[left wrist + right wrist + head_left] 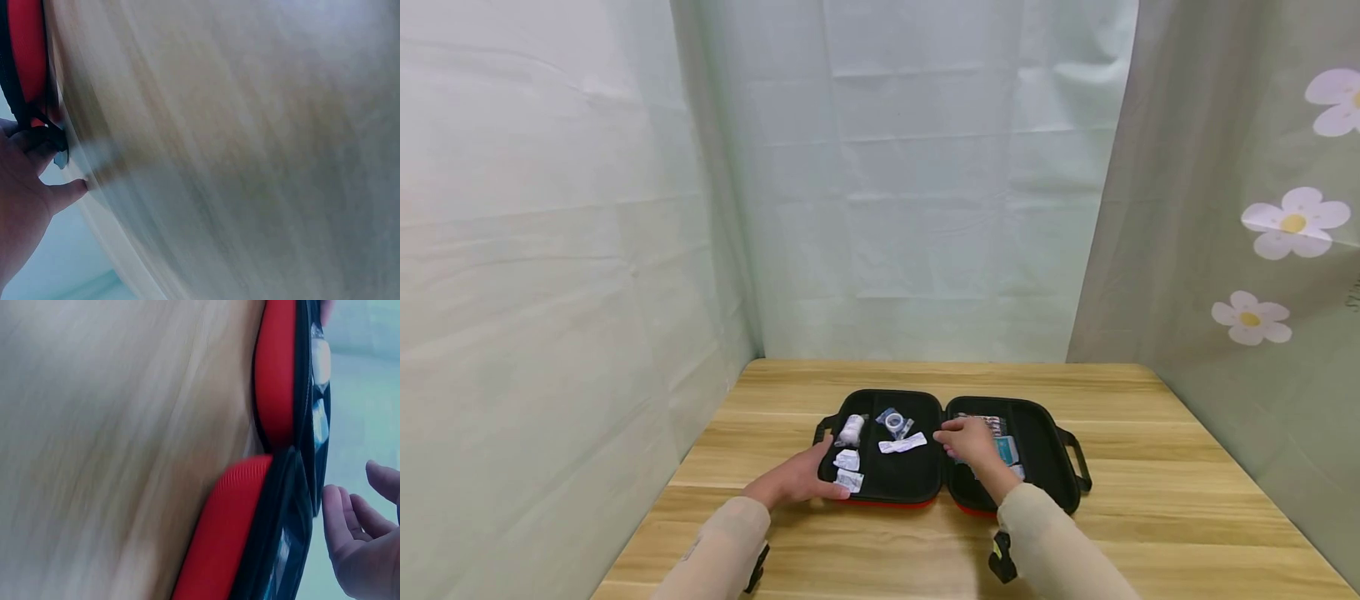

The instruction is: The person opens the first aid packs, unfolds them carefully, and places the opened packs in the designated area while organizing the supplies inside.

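Two white packets point(850, 481) are lying by the near left corner of an open black case point(898, 475), short of the worktop's point(1187, 517) far edge. Beyond are lying a blue packet point(1007, 451), partly behind the right forearm point(1000, 482), a white strip point(902, 443) and a white roll point(852, 430). The left hand point(805, 477), thumb spread, is touching the case's left side; the empty right hand point(970, 442), fingers and thumb parted, is hovering by the hinge point(943, 467).

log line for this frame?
case: open on table | left hand: touching case's left side | right hand: above case, nothing visibly held
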`<action>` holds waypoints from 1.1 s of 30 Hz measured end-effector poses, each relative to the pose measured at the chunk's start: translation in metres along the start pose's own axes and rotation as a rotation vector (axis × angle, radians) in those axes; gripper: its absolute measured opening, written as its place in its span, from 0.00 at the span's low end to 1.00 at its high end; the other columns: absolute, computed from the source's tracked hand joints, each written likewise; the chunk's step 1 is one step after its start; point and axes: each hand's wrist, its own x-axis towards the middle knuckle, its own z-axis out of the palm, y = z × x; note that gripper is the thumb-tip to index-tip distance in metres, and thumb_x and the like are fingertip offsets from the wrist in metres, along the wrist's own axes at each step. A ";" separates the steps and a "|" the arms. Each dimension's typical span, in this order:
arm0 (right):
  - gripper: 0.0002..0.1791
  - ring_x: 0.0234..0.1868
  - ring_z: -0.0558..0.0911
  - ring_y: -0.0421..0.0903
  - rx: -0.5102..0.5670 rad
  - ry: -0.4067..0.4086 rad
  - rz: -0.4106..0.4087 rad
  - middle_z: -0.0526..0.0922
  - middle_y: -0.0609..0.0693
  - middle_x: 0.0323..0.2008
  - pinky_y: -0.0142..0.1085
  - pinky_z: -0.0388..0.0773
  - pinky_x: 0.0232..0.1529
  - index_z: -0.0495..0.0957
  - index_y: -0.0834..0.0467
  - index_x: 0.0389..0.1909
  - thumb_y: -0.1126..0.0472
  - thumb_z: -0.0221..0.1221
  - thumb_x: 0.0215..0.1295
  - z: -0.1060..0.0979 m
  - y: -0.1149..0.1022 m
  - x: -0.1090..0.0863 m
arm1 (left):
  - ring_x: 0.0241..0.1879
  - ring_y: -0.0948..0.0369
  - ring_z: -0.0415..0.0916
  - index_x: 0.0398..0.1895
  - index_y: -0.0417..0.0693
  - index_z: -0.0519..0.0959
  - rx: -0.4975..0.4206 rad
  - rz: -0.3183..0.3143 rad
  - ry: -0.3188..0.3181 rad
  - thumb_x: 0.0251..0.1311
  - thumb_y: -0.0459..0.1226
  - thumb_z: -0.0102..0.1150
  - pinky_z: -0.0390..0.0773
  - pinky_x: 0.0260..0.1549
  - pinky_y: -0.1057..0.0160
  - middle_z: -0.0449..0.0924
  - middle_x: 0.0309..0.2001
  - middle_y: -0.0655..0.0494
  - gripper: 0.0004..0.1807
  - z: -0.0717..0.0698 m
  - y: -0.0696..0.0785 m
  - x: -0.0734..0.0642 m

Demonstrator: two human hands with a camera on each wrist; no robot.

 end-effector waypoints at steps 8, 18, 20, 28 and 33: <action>0.16 0.30 0.84 0.47 -0.047 0.033 -0.017 0.86 0.57 0.34 0.39 0.83 0.36 0.84 0.70 0.45 0.64 0.68 0.60 0.023 -0.004 -0.001 | 0.70 0.42 0.57 0.77 0.34 0.47 0.006 0.022 -0.002 0.44 0.58 0.76 0.56 0.68 0.41 0.56 0.73 0.36 0.67 -0.002 0.000 -0.001; 0.15 0.48 0.81 0.60 -0.112 0.156 -0.056 0.86 0.61 0.41 0.51 0.78 0.51 0.85 0.69 0.44 0.64 0.69 0.58 0.048 -0.014 -0.007 | 0.71 0.42 0.57 0.78 0.35 0.48 0.014 0.004 0.000 0.44 0.58 0.76 0.56 0.68 0.41 0.56 0.74 0.36 0.67 -0.001 -0.001 0.000; 0.15 0.45 0.82 0.59 -0.121 0.186 -0.055 0.86 0.60 0.39 0.50 0.78 0.49 0.85 0.69 0.43 0.64 0.69 0.58 0.055 -0.012 -0.006 | 0.71 0.43 0.57 0.78 0.36 0.48 0.011 0.000 0.000 0.44 0.58 0.76 0.56 0.68 0.41 0.56 0.74 0.37 0.67 -0.001 -0.001 0.000; 0.14 0.43 0.82 0.61 -0.119 0.340 -0.041 0.86 0.62 0.40 0.52 0.77 0.47 0.85 0.69 0.43 0.66 0.68 0.57 0.078 -0.009 -0.002 | 0.71 0.42 0.57 0.78 0.36 0.48 0.003 0.005 -0.001 0.43 0.58 0.77 0.56 0.68 0.40 0.56 0.74 0.37 0.66 0.001 -0.002 0.001; 0.17 0.48 0.80 0.66 -0.121 0.416 -0.019 0.84 0.66 0.45 0.56 0.73 0.52 0.83 0.71 0.46 0.66 0.67 0.58 0.091 -0.008 0.000 | 0.71 0.42 0.57 0.78 0.36 0.48 0.005 0.015 0.000 0.44 0.58 0.76 0.56 0.68 0.41 0.56 0.74 0.37 0.67 0.001 -0.003 0.001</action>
